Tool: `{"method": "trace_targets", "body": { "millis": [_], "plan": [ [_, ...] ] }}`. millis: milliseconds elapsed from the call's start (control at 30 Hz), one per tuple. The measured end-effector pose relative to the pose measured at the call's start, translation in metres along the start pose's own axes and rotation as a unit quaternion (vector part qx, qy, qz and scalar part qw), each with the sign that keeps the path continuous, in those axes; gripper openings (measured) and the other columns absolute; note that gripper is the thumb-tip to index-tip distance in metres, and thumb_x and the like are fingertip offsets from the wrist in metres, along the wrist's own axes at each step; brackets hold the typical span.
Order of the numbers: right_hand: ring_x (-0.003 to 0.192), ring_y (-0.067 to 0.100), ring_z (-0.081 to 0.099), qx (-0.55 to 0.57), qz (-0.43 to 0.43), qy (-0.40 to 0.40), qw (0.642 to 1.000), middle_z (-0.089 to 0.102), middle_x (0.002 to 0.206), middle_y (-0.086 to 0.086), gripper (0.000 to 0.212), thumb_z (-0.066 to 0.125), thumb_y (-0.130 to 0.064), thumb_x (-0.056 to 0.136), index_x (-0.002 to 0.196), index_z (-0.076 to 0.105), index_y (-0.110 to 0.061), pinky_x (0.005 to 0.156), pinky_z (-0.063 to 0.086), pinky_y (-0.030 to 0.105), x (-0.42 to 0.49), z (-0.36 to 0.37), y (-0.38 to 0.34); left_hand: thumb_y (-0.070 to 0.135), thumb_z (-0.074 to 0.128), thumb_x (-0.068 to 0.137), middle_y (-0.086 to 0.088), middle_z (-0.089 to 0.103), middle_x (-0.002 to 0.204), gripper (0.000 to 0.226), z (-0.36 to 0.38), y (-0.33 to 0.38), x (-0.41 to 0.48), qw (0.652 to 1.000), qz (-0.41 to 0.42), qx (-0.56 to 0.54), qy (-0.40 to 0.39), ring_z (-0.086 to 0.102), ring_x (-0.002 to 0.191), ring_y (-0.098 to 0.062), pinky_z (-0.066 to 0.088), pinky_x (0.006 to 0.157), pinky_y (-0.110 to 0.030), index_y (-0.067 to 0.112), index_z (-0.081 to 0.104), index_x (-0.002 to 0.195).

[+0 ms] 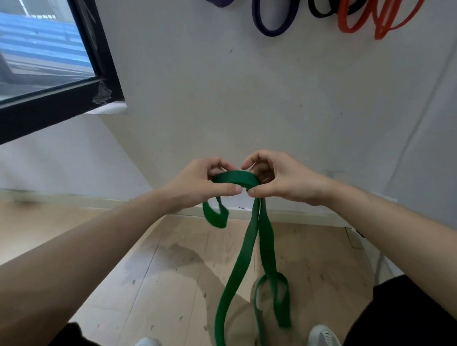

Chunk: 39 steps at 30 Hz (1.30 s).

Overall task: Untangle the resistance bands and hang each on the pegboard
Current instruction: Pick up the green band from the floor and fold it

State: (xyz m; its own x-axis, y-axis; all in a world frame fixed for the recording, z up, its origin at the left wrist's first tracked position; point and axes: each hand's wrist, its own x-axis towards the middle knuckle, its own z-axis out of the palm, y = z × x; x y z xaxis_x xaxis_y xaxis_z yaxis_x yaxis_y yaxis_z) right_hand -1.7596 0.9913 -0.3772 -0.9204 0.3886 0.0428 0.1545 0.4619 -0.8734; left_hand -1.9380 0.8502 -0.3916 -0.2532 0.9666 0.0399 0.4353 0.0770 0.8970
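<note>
The left hand (199, 183) and the right hand (287, 181) both grip the green band (266, 246). Their fingers are curled round a flat loop of it, and the two thumb tips nearly meet on its near edge. The right forefinger arches over the top of that loop. The band is held in the air in front of the person, clear of any surface.

Below the loop, two long strands of the band drop straight down and twist into a smaller loop near their lower end. A short loop hangs under the left hand, blurred.

Beneath the band lies a floor (158, 273) of pale wood-look planks, flecked with small dark marks and carrying a darker patch. Two white shoes (324, 337) stand on it on either side of the band's lower end, with dark clothing (408, 314) at the edges of the view. Behind the band, a pale skirting board (296, 214) joins the floor to an off-white wall (219, 100) with tiny specks.

High above the band, purple bands (269, 26), a black band (320, 12) and red bands (356, 20) hang against that wall, their tops cut off by the frame. Up and to the left of the band is a black-framed window (98, 48), chipped at its lower corner.
</note>
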Motion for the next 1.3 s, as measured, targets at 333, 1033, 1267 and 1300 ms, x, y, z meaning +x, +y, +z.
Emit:
{"method": "trace_targets", "body": {
  "millis": [333,1033,1267,1300],
  "plan": [
    [0.089,0.019,0.072,0.013,0.023,-0.018,0.999,0.071,0.093,0.008,0.033,0.079,-0.005,0.082,0.111,0.064,-0.012,0.081,0.058,0.032,0.011,0.018,0.021,0.024,0.086,0.074,-0.004,0.076,0.095,0.034,-0.006,0.026,0.004,0.988,0.099,-0.015,0.119,0.072,0.09,-0.015,0.058,0.084,-0.027,0.014,0.074,0.104],
    [0.093,0.025,0.068,0.048,-0.038,0.192,0.98,0.07,0.102,0.019,0.025,0.076,-0.011,0.088,0.113,0.072,-0.012,0.096,0.056,0.046,0.002,-0.035,0.005,0.039,0.082,0.068,0.001,0.076,0.09,0.042,-0.054,-0.013,0.0,0.993,-0.022,0.016,0.116,0.07,0.086,-0.015,0.053,0.084,-0.029,0.025,0.073,0.107],
    [0.094,0.012,0.067,0.031,-0.109,0.179,0.977,0.072,0.101,-0.003,0.03,0.07,-0.013,0.094,0.124,0.068,-0.01,0.093,0.056,0.03,-0.002,-0.027,-0.017,0.022,0.085,0.076,0.002,0.073,0.086,0.03,-0.029,-0.001,0.011,0.998,-0.037,0.017,0.045,0.072,0.088,-0.015,0.056,0.094,-0.036,0.018,0.073,0.104],
    [0.096,0.013,0.067,0.012,-0.115,0.173,0.978,0.073,0.104,-0.002,0.031,0.069,-0.013,0.094,0.125,0.068,-0.011,0.093,0.055,0.029,-0.002,-0.025,-0.02,0.023,0.085,0.074,0.007,0.073,0.083,0.032,-0.025,0.003,0.013,0.999,-0.029,-0.001,0.037,0.072,0.086,-0.012,0.055,0.092,-0.034,0.018,0.073,0.103]
  ]
}}
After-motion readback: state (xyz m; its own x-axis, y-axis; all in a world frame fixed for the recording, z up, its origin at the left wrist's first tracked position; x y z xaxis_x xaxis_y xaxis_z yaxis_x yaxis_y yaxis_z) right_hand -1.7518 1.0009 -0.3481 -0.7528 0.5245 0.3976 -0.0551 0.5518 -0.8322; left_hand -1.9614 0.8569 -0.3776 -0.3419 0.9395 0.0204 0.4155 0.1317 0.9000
